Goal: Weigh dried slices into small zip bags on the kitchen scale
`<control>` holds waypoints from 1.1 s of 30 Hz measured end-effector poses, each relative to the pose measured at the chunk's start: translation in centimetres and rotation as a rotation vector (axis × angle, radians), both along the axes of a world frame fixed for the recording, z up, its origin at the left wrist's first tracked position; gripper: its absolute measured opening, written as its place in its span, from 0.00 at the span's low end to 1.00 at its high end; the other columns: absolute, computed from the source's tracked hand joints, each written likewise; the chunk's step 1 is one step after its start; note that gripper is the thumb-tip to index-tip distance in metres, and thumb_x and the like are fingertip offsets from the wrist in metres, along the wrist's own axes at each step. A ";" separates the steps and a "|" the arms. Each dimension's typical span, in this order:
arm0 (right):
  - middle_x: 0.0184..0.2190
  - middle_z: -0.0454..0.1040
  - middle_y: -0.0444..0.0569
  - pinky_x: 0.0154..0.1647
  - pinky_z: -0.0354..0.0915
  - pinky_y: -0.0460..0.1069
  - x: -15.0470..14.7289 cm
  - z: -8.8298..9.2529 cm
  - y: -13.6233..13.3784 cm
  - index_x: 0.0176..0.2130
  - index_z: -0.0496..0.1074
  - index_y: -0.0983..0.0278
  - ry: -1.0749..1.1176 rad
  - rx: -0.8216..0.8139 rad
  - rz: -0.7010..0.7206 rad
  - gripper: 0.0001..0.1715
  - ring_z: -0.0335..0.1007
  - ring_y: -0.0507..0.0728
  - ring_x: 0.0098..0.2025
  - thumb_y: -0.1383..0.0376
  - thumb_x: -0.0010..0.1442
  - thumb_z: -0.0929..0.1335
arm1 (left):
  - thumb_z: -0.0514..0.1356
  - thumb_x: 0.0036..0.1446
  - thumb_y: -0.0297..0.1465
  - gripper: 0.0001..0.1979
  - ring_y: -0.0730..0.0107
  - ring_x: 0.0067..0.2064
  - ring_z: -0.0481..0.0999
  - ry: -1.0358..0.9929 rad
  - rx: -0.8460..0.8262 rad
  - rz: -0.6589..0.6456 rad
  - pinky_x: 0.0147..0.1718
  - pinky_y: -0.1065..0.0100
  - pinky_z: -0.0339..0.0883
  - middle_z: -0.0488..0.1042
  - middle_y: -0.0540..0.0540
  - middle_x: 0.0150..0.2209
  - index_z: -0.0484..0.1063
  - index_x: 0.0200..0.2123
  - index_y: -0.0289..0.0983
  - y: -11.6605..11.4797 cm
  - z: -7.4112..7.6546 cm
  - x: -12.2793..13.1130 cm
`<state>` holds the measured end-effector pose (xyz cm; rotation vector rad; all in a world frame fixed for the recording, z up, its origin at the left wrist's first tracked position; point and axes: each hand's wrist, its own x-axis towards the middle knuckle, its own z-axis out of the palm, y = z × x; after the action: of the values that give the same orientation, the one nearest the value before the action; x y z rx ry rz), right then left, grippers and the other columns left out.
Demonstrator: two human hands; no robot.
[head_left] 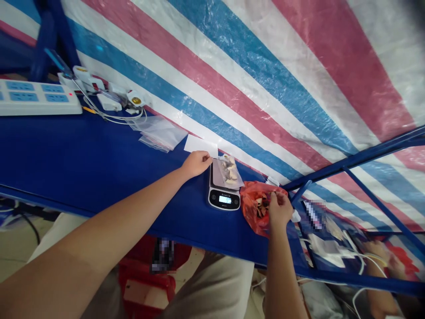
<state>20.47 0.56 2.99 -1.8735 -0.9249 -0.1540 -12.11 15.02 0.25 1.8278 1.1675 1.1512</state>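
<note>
A small digital kitchen scale (224, 201) with a lit display sits on the blue table. On its platform lies a clear plastic bag (230, 172) with several pale pieces inside. My left hand (197, 163) is at the scale's upper left edge, its fingers pinched at the bag's near corner. Just right of the scale, a red plastic bag (249, 207) stands open with brown and pale pieces (261, 206) in it. My right hand (280, 205) reaches over its right side, fingers closed and pointing down; what they grip is hidden.
Behind the scale lie a white card (201, 145) and flat clear bags (162, 134). A power strip (36, 98) and cables (113, 116) occupy the left. A blue metal frame (352, 155) rises at right, with another person's hand (376, 250) beyond it. Striped sheeting (212, 75) hangs behind.
</note>
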 end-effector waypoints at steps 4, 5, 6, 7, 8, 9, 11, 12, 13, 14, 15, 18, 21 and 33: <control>0.32 0.80 0.54 0.42 0.72 0.55 0.4 0.1 1.3 0.35 0.77 0.66 0.066 0.080 0.016 0.19 0.77 0.61 0.35 0.53 0.51 0.72 | 0.57 0.60 0.39 0.15 0.68 0.29 0.68 -0.009 -0.005 -0.006 0.31 0.65 0.59 0.71 0.49 0.24 0.68 0.23 0.38 0.0 0.0 0.0; 0.33 0.80 0.54 0.42 0.73 0.55 0.4 0.2 1.1 0.36 0.77 0.67 0.074 0.105 0.009 0.20 0.77 0.61 0.36 0.53 0.51 0.72 | 0.57 0.60 0.39 0.15 0.68 0.29 0.68 -0.011 -0.007 -0.008 0.31 0.65 0.59 0.71 0.49 0.24 0.68 0.23 0.38 0.0 0.0 0.0; 0.34 0.80 0.55 0.42 0.73 0.55 0.4 0.4 0.9 0.38 0.77 0.67 0.082 0.129 0.004 0.21 0.77 0.61 0.36 0.52 0.52 0.71 | 0.57 0.60 0.39 0.15 0.68 0.29 0.68 -0.013 -0.008 -0.009 0.31 0.65 0.59 0.71 0.49 0.24 0.68 0.23 0.38 0.0 -0.1 0.0; 0.35 0.80 0.55 0.41 0.73 0.55 0.5 0.6 0.4 0.39 0.77 0.67 0.090 0.147 0.001 0.23 0.77 0.61 0.36 0.52 0.53 0.71 | 0.57 0.60 0.39 0.15 0.68 0.29 0.68 -0.014 -0.009 -0.011 0.31 0.65 0.59 0.71 0.49 0.24 0.68 0.23 0.38 0.1 -0.1 0.0; 0.35 0.81 0.56 0.40 0.74 0.55 0.5 0.7 -0.1 0.41 0.77 0.68 0.100 0.161 -0.001 0.25 0.78 0.61 0.36 0.51 0.54 0.71 | 0.57 0.60 0.39 0.15 0.68 0.29 0.69 -0.015 -0.010 -0.013 0.31 0.65 0.59 0.71 0.49 0.24 0.68 0.23 0.38 0.1 -0.1 0.0; 0.36 0.81 0.56 0.38 0.74 0.55 0.5 0.8 -0.8 0.43 0.77 0.68 0.114 0.169 0.000 0.26 0.78 0.61 0.35 0.50 0.54 0.70 | 0.57 0.60 0.39 0.15 0.68 0.29 0.69 -0.015 -0.011 -0.014 0.31 0.65 0.59 0.71 0.49 0.24 0.68 0.24 0.38 0.1 -0.2 0.0; 0.37 0.81 0.57 0.34 0.74 0.54 0.5 0.9 -2.3 0.45 0.78 0.68 0.143 0.154 0.005 0.29 0.77 0.61 0.33 0.48 0.56 0.70 | 0.57 0.59 0.39 0.15 0.68 0.29 0.69 -0.014 -0.013 -0.015 0.31 0.65 0.59 0.71 0.49 0.24 0.68 0.24 0.38 0.1 -0.2 0.1; 0.37 0.81 0.58 0.33 0.73 0.54 0.4 0.8 -3.2 0.45 0.78 0.68 0.145 0.124 0.009 0.29 0.78 0.62 0.33 0.48 0.56 0.70 | 0.57 0.59 0.39 0.15 0.68 0.29 0.68 -0.014 -0.013 -0.015 0.31 0.65 0.59 0.71 0.49 0.24 0.68 0.24 0.38 0.1 -0.2 0.1; 0.36 0.82 0.58 0.33 0.73 0.54 0.2 0.6 -4.0 0.45 0.79 0.68 0.137 0.082 0.011 0.30 0.78 0.62 0.33 0.47 0.55 0.70 | 0.57 0.59 0.39 0.15 0.68 0.29 0.68 -0.013 -0.013 -0.015 0.31 0.65 0.59 0.71 0.49 0.24 0.68 0.24 0.38 0.1 -0.2 0.1; 0.35 0.82 0.57 0.34 0.73 0.54 -0.2 0.4 -4.7 0.44 0.80 0.68 0.119 0.027 0.018 0.29 0.78 0.63 0.34 0.47 0.55 0.70 | 0.57 0.59 0.39 0.15 0.68 0.29 0.68 -0.013 -0.013 -0.014 0.31 0.65 0.59 0.71 0.49 0.24 0.68 0.24 0.38 0.1 -0.2 0.1; 0.35 0.82 0.57 0.36 0.73 0.55 -0.7 0.2 -5.4 0.44 0.81 0.68 0.091 -0.032 0.029 0.29 0.78 0.64 0.35 0.47 0.55 0.70 | 0.57 0.59 0.40 0.15 0.68 0.29 0.68 -0.013 -0.011 -0.014 0.31 0.66 0.59 0.71 0.49 0.24 0.68 0.24 0.38 0.1 -0.2 0.1; 0.37 0.83 0.59 0.45 0.72 0.56 -2.8 -0.5 -6.7 0.43 0.82 0.67 -0.008 -0.153 0.088 0.29 0.79 0.66 0.41 0.47 0.55 0.70 | 0.57 0.59 0.39 0.15 0.69 0.29 0.68 -0.015 -0.008 -0.016 0.31 0.66 0.58 0.70 0.50 0.23 0.68 0.24 0.38 0.1 -0.2 0.0; 0.42 0.82 0.61 0.48 0.70 0.56 -5.0 -0.6 -6.7 0.42 0.83 0.67 -0.086 -0.185 0.142 0.31 0.79 0.67 0.45 0.46 0.55 0.69 | 0.57 0.59 0.39 0.14 0.69 0.28 0.68 -0.015 -0.008 -0.016 0.31 0.66 0.58 0.70 0.50 0.23 0.69 0.24 0.38 0.0 -0.1 0.0; 0.23 0.78 0.50 0.29 0.67 0.49 -10.5 -0.4 0.0 0.31 0.81 0.67 0.317 -0.210 0.420 0.23 0.71 0.56 0.26 0.49 0.46 0.76 | 0.57 0.59 0.38 0.14 0.69 0.27 0.68 -0.013 0.005 -0.018 0.30 0.66 0.58 0.70 0.51 0.23 0.69 0.24 0.38 0.3 -0.4 0.1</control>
<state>9.96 0.52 2.61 -1.7779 -1.1162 0.4977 -12.00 15.28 -0.10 1.8281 1.1395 1.1559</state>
